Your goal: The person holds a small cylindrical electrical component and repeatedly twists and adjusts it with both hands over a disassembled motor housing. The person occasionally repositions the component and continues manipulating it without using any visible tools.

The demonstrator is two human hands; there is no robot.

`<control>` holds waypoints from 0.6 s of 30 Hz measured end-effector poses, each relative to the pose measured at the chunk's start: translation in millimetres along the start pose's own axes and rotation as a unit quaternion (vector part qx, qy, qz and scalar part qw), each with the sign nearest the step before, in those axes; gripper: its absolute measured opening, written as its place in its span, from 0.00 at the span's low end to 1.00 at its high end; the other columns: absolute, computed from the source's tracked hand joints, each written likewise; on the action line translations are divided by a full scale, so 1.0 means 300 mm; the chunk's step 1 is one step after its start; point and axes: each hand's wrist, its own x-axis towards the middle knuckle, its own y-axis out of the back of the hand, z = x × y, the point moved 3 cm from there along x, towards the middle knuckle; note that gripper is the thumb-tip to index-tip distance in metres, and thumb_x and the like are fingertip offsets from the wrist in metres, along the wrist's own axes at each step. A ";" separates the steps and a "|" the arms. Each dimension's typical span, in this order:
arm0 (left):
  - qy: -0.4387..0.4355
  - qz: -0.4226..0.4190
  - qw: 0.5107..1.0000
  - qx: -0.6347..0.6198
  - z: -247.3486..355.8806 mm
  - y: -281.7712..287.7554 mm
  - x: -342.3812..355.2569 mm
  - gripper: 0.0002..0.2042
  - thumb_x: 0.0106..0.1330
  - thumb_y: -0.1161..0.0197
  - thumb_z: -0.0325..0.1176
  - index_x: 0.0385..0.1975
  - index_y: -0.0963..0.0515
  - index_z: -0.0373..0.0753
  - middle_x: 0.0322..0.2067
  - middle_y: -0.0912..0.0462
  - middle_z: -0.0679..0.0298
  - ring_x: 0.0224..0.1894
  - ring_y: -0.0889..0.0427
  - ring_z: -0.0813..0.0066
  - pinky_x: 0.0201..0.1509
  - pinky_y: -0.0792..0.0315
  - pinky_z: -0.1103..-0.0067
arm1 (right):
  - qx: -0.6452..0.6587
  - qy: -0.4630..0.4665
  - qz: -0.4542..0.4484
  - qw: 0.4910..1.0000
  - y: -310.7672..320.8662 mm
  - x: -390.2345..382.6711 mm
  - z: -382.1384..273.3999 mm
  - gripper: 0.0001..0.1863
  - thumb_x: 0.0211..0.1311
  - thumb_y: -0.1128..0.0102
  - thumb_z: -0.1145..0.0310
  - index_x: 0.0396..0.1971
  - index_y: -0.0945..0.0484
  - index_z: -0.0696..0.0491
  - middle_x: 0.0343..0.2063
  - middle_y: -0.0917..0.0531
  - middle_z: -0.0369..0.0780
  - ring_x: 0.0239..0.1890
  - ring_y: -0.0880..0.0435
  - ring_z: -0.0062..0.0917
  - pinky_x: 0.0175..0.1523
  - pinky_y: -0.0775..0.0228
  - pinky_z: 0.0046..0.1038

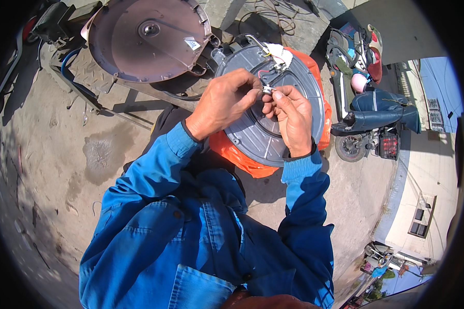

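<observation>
My left hand and my right hand meet above a round grey plastic housing, fingertips nearly touching. Both pinch a small whitish piece between thumb and fingers; it is too small to name, and the fingers partly cover it. A thin reddish wire rises close by toward a crumpled white piece at the housing's far edge. Ribs and a dark ring show on the housing's face. Beneath it lies an orange plastic bag, sticking out at the near and right sides.
A large round brown cover rests on a metal frame at the far left. Loose dark cables lie on the concrete beyond the housing. To the right stands a parked scooter with a blue cover and a basket.
</observation>
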 end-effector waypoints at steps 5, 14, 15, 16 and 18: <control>0.033 -0.038 0.999 0.005 0.002 0.006 -0.002 0.05 0.75 0.30 0.25 0.46 0.16 0.34 0.41 0.11 0.60 0.44 0.10 0.70 0.51 0.16 0.72 | -0.009 0.003 0.016 1.000 -0.005 -0.004 -0.005 0.10 0.81 0.32 0.67 0.47 0.17 0.59 0.39 0.08 0.43 0.36 0.12 0.20 0.43 0.21 0.23; 0.033 -0.046 0.998 0.000 0.006 0.005 -0.001 0.05 0.75 0.30 0.24 0.46 0.16 0.34 0.40 0.11 0.61 0.42 0.09 0.71 0.49 0.16 0.74 | -0.063 0.037 0.030 0.997 -0.002 -0.007 -0.008 0.11 0.80 0.30 0.64 0.46 0.16 0.58 0.37 0.08 0.40 0.35 0.12 0.17 0.42 0.22 0.20; 0.036 -0.050 0.998 0.001 0.006 0.004 -0.001 0.05 0.75 0.30 0.24 0.46 0.16 0.34 0.40 0.11 0.61 0.42 0.09 0.71 0.49 0.16 0.74 | -0.069 0.039 0.029 0.996 -0.002 -0.008 -0.008 0.12 0.80 0.30 0.63 0.46 0.16 0.58 0.37 0.08 0.40 0.35 0.12 0.18 0.42 0.22 0.20; 0.040 -0.051 0.998 -0.002 0.006 0.004 -0.001 0.05 0.75 0.30 0.24 0.46 0.16 0.34 0.39 0.11 0.61 0.42 0.09 0.71 0.49 0.16 0.74 | -0.071 0.040 0.030 0.996 -0.002 -0.008 -0.008 0.12 0.80 0.30 0.63 0.46 0.16 0.58 0.37 0.08 0.40 0.35 0.12 0.18 0.42 0.22 0.20; 0.046 -0.053 0.998 -0.003 0.006 0.004 -0.001 0.05 0.75 0.30 0.24 0.46 0.16 0.34 0.39 0.10 0.61 0.42 0.09 0.72 0.49 0.16 0.74 | -0.070 0.042 0.030 0.996 -0.003 -0.008 -0.009 0.12 0.80 0.30 0.63 0.46 0.16 0.58 0.37 0.08 0.40 0.35 0.12 0.18 0.42 0.22 0.20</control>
